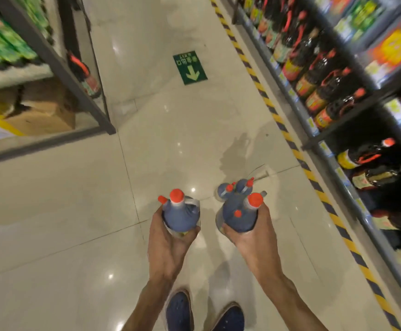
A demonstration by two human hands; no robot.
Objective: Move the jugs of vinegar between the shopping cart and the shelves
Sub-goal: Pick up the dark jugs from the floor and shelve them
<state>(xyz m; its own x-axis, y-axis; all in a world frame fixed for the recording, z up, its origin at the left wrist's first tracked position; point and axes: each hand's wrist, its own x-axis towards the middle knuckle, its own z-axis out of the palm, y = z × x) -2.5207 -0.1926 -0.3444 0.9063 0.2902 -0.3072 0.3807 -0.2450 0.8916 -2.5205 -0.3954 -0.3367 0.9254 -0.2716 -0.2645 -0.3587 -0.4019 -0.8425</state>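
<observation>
Each grip's wrapped round a dark vinegar jug: left grip (pixel 171 237) holds one jug (pixel 180 215), right grip (pixel 254 237) another (pixel 239 215), stocked shelves (pixel 326 91) off to its right.

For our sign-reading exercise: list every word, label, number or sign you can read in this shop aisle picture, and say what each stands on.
Green floor sign: a pale arrow shows; its small characters are too blurred to read.
Labels on the shelf bottles: too blurred to read.
Price tags on the shelf edge: too small to read.
Jug in the left hand and jug in the right hand: no text visible.
Green packs: blurred, unreadable.
</observation>
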